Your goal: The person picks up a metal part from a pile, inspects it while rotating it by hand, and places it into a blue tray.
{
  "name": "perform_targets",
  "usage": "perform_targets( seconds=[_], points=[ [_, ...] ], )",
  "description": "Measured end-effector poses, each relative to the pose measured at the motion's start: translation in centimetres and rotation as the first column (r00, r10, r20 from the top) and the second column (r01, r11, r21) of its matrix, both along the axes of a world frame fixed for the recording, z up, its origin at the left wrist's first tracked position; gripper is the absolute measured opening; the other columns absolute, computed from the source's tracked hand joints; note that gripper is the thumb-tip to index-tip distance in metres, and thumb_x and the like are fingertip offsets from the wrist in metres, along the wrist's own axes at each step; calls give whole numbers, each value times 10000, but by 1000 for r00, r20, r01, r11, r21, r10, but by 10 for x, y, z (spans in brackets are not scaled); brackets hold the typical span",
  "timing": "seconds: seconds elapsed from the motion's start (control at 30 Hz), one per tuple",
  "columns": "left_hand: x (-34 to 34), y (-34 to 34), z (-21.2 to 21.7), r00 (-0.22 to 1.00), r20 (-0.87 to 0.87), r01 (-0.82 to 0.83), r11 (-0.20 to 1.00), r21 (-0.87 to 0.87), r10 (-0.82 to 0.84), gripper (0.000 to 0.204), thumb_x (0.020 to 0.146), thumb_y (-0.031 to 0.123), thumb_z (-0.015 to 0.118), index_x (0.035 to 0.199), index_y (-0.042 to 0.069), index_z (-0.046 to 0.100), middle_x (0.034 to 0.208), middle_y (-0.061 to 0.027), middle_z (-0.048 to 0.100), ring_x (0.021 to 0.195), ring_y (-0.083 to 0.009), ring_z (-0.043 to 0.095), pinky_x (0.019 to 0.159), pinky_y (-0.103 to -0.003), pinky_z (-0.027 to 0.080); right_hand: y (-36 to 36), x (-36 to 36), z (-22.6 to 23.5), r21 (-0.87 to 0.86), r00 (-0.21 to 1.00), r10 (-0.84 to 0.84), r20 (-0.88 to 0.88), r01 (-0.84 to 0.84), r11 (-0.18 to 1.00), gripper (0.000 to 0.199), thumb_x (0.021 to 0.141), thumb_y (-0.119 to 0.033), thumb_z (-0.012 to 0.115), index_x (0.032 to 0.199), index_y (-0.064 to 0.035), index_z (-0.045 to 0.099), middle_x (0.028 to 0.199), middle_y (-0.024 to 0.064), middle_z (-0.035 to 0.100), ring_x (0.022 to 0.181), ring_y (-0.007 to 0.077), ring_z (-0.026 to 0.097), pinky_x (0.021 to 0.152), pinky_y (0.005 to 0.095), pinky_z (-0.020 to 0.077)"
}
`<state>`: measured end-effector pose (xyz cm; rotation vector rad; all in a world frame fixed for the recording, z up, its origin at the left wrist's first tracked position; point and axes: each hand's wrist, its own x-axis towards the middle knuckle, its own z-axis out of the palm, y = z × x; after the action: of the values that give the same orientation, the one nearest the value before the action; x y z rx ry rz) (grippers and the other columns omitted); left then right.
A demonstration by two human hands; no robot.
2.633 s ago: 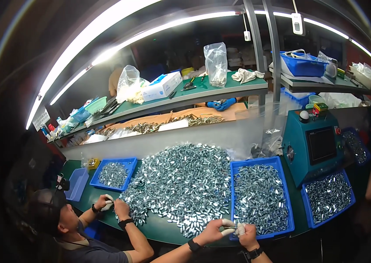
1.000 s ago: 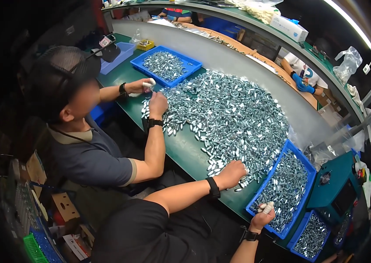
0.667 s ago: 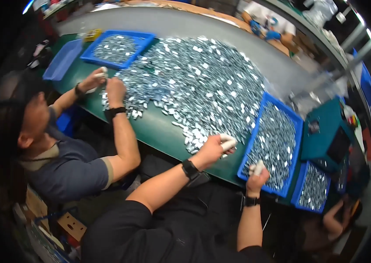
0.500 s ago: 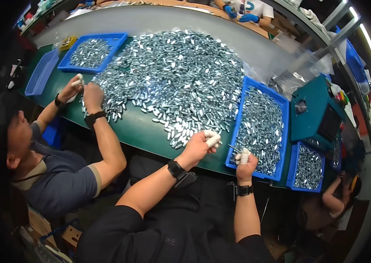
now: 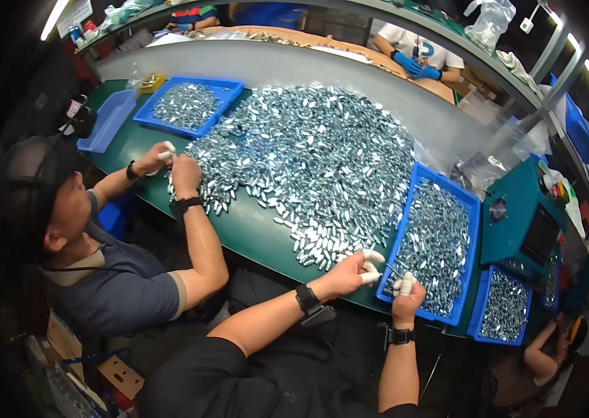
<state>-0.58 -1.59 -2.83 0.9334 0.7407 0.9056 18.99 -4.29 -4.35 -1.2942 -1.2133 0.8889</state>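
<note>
My left hand [image 5: 350, 273], with white covers on its fingers, is held by the near left edge of a blue tray [image 5: 475, 233]. Its thumb and forefinger are apart, and I see nothing between them. Just to the right, my right hand [image 5: 408, 298] is closed over the tray's near edge, its fingertips also covered in white. From its fingers a thin metal rod [image 5: 393, 269] points up and left toward my left hand. Small shiny metal parts [image 5: 437, 237] fill the tray. A large heap of similar elongated silvery parts [image 5: 322, 150] spreads over the green table [image 5: 256, 240].
A co-worker [image 5: 110, 279] sits at my left, both hands at the heap's left end. Beyond stand another blue tray [image 5: 228, 89] of parts and a pale blue bin [image 5: 110, 122]. At right are a green machine [image 5: 517, 209] and a smaller blue tray [image 5: 477, 327].
My left thumb and forefinger have parted; before, they were pinched together at a small bright piece. My right hand still grips the rod. The whole view has shifted, so everything appears lower and further right.
</note>
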Motion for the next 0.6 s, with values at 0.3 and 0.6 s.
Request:
perform_targets(
  seconds=[0.3, 0.6],
  points=[
    [3, 9, 15, 974, 102, -192, 976, -105, 202, 175, 931, 112, 609, 1073, 16, 574, 903, -38, 663, 831, -104, 635, 745, -232, 503, 3, -1, 1, 19, 992, 124, -2, -124, 992, 418, 999, -269, 508, 638, -60, 540, 589, -29, 529, 500, 26, 409, 463, 197, 300],
    [9, 0, 13, 971, 121, -191, 971, -142, 209, 144, 910, 96, 643, 1005, 6, 584, 925, -76, 689, 839, -117, 660, 750, -236, 530, 1, -4, 3, 33, 995, 97, 7, -98, 995, 407, 987, -242, 528, 634, -39, 540, 559, -29, 506, 484, 32, 404, 452, 206, 300]
  ],
)
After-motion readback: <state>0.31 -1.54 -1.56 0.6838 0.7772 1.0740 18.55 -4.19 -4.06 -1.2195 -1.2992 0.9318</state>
